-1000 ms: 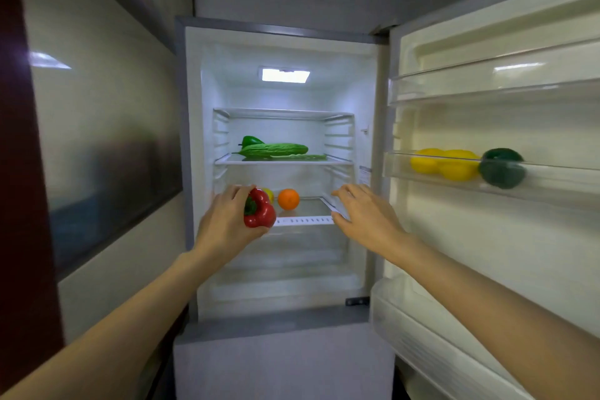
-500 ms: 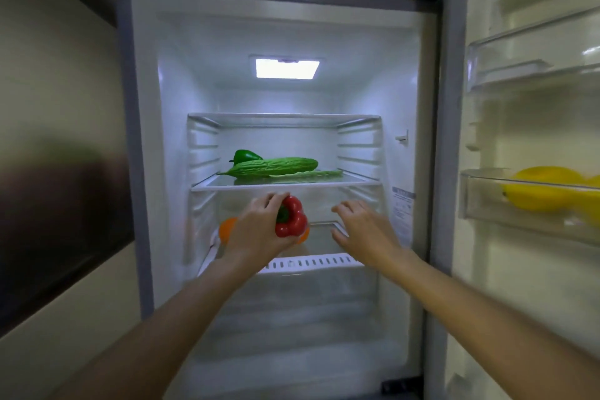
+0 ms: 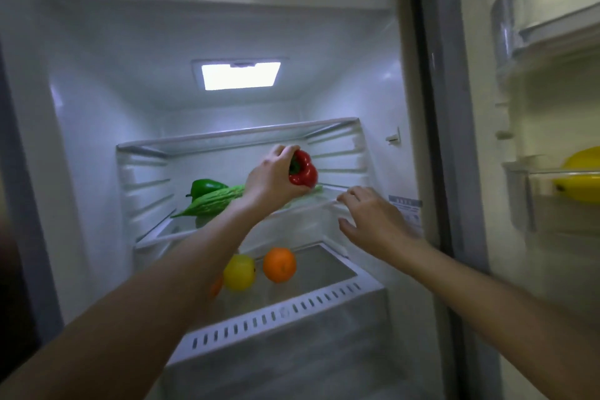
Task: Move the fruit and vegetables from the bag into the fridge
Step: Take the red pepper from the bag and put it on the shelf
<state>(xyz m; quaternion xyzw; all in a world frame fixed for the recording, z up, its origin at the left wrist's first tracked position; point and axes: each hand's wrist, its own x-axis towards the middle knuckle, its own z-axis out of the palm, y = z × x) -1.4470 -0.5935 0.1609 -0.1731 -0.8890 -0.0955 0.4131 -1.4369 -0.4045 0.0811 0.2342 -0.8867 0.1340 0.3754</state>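
A: Two greens on the middle shelf (image 3: pixel 328 203) already. Far left a green pepper (image 3: pixel 207 187), then a bitter gourd (image 3: pixel 214 203) lying long-axis across the shelf, tip toward the left wall, its right end hidden behind the left wrist.

B: And the piece in transit?

A: Red pepper (image 3: pixel 303 169), gripped by the left hand (image 3: pixel 271 178), fingers curled round its stem side. It hangs above the right half of that shelf, just right of the gourd; whether it touches the glass I cannot tell. Its body points right, away from the palm.

B: So the free spot lies right of the hand?

A: Yes, by my reading. The coming move turns on that gap: bare shelf lies to the right and below the pepper, between gourd and right wall. Short drop, slight rightward.

B: Right hand (image 3: pixel 373 221)?

A: Fingers spread, holding nothing, at the shelf's front right corner, near or on the edge. Nearer the gap, but idle.

B: Lower down?

A: A lemon (image 3: pixel 239 271) and an orange (image 3: pixel 279 265) side by side on the shelf below. Yellow fruit (image 3: pixel 581 178) in the door bin, far right.
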